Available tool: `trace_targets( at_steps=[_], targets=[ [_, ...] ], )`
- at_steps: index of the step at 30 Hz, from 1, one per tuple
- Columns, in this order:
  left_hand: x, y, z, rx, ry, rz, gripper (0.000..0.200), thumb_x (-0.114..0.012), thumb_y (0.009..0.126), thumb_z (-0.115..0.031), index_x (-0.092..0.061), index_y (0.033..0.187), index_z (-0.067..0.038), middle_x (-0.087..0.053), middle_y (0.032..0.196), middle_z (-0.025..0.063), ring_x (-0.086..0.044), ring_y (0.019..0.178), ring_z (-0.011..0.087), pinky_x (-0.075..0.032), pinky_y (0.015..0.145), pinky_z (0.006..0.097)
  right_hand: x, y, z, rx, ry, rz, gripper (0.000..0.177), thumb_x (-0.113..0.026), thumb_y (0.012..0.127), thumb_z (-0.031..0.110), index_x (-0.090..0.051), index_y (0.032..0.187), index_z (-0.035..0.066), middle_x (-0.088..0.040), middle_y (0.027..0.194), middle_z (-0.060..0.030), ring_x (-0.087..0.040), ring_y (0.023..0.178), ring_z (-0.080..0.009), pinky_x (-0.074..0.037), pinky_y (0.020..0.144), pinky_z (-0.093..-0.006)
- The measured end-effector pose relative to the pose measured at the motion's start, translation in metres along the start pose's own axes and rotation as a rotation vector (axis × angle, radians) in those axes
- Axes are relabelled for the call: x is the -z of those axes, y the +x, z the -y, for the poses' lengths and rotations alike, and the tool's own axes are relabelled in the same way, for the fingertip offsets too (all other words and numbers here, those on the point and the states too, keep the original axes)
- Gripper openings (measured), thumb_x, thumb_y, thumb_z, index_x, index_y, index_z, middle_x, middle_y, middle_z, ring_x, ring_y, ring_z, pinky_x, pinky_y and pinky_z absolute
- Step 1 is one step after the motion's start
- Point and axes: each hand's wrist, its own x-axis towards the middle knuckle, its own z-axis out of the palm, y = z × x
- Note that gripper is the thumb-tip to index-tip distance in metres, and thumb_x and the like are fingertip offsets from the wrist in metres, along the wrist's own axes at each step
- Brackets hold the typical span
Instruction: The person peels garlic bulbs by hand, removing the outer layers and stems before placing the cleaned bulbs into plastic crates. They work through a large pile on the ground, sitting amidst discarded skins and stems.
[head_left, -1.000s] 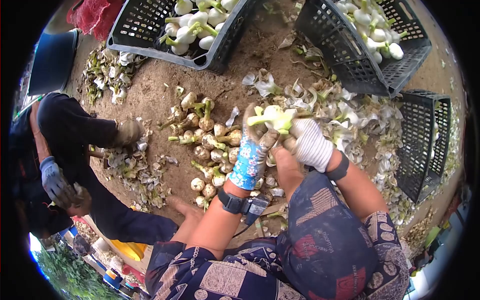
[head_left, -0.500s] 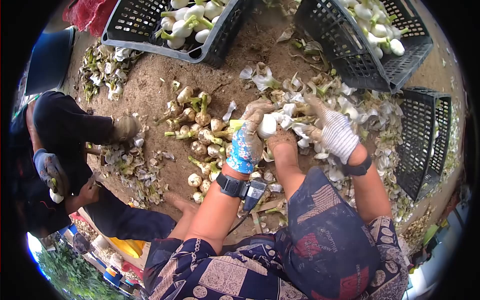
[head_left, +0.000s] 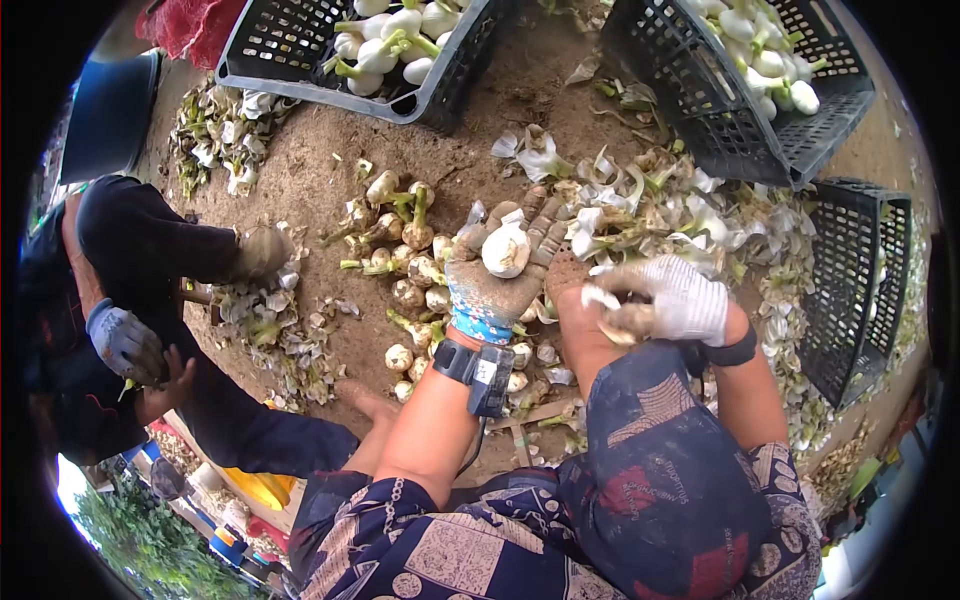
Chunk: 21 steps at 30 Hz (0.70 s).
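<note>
Palm up, my gloved left hand carries a whitish garlic bulb with brown marks, its fingers stretched out behind it. To its right, over my bare shin, my right hand in a striped white glove has its fingers curled together. A white strip of garlic peel shows at those fingertips. Left of my left hand lies a heap of unpeeled garlic bulbs with green stems and soil on them. Loose garlic skins cover the ground beyond my right hand.
Black crates of peeled garlic stand at the top left and top right. Another black crate stands on edge at the right. A co-worker's gloved hand is at the left, with more skins near that person's feet.
My left hand has turned palm up, with the bulb now on the palm and its green stem no longer visible. My right hand has drawn down toward my knee, fingers closing together.
</note>
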Motion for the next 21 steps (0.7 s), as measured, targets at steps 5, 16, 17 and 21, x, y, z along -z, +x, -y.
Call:
trace_targets(
  at_steps=[5,16,17,21],
  targets=[
    [0.015,0.007,0.011,-0.287,0.614,-0.093,0.027,-0.051,0.078,-0.016,-0.055,0.102,-0.003,-0.047,0.124,0.0172,-0.043,0.117,0.0293,-0.037,0.098,0.0397,-0.016,0.020,0.006,0.007,-0.356,-0.425,0.036,-0.063,0.077,0.032,-0.060,0.101,0.006,-0.062,0.087,-0.0162,-0.061,0.080,-0.0331,-0.048,0.069,-0.0399],
    [0.005,0.001,0.015,-0.957,2.094,0.279,0.028,-0.054,0.082,-0.024,-0.051,0.097,0.000,-0.044,0.107,0.0150,-0.045,0.102,0.0273,-0.040,0.087,0.0379,-0.045,0.053,-0.011,0.045,-0.205,-0.322,0.021,-0.055,0.076,0.022,-0.063,0.081,0.003,-0.060,0.072,-0.0208,-0.059,0.070,-0.0378,-0.048,0.064,-0.0443],
    [0.001,0.000,0.017,-0.985,2.149,0.291,0.026,-0.054,0.082,-0.023,-0.051,0.096,-0.001,-0.046,0.104,0.0153,-0.046,0.100,0.0280,-0.040,0.086,0.0383,-0.045,0.052,-0.006,0.024,-0.200,-0.338,0.020,-0.054,0.075,0.019,-0.063,0.082,0.002,-0.060,0.071,-0.0218,-0.059,0.070,-0.0383,-0.048,0.064,-0.0442],
    [-0.006,0.003,0.016,-0.929,2.130,0.271,0.021,-0.053,0.082,-0.017,-0.052,0.095,-0.001,-0.050,0.097,0.0136,-0.050,0.091,0.0264,-0.041,0.081,0.0374,-0.049,0.056,-0.003,-0.012,-0.186,-0.427,0.021,-0.051,0.076,0.017,-0.063,0.087,0.003,-0.061,0.074,-0.0215,-0.060,0.073,-0.0378,-0.049,0.064,-0.0433]
  ],
)
